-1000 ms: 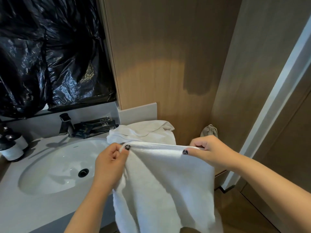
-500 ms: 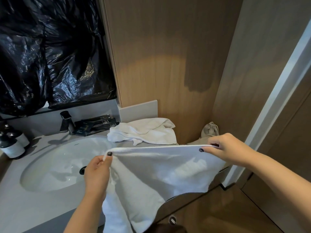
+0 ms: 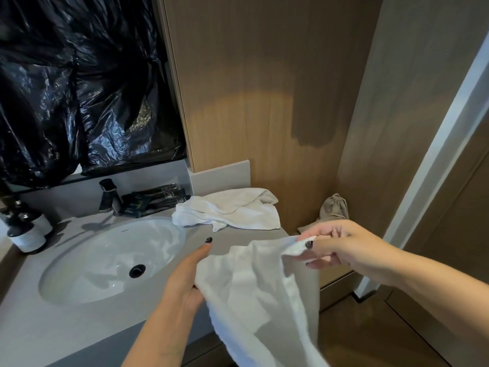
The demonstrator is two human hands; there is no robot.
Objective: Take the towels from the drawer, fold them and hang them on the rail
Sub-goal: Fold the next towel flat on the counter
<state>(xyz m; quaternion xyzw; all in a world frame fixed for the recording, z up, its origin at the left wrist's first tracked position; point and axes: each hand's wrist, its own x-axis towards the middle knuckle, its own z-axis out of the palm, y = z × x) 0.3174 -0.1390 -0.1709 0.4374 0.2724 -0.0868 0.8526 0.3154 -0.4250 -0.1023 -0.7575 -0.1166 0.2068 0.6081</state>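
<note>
Right hand (image 3: 341,247) up over the counter's right end, thumb and fingers pinching a corner of the white towel (image 3: 262,292), and the cloth drapes down from there across the front of the counter (image 3: 79,332). Left hand (image 3: 185,279) sits at the towel's left edge, fingers straight and reaching under the cloth, one dark-painted fingertip pointing up toward the sink (image 3: 111,260); the towel covers most of the other fingers, so whether any curl around the edge, can't tell. A second towel (image 3: 227,210) lies crumpled on the counter by the wood wall, just right of the sink. Faucet (image 3: 109,194) behind the bowl, dark packets (image 3: 150,200) beside it, two bottles (image 3: 26,229) at far left. Small beige pouch (image 3: 333,207) in the corner on a lower ledge, black plastic sheet (image 3: 79,88) over the mirror
</note>
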